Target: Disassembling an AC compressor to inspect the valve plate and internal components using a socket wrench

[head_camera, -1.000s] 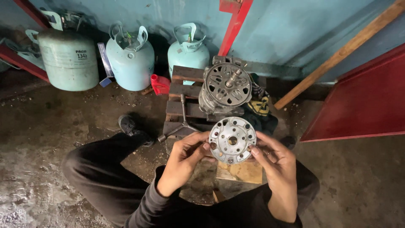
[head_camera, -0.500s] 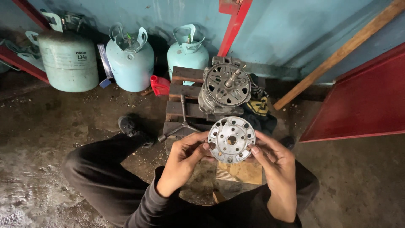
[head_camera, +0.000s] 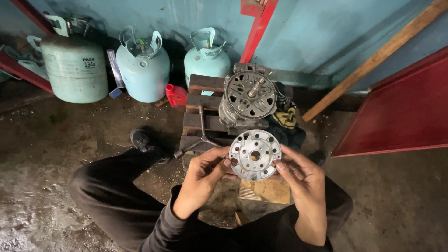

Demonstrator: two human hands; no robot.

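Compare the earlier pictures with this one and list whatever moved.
Almost nothing moved. Both hands, left and right, keep holding the round perforated metal plate by its edges, at most barely turned. The motor housing on the wooden pallet and the gas cylinders stayed put.
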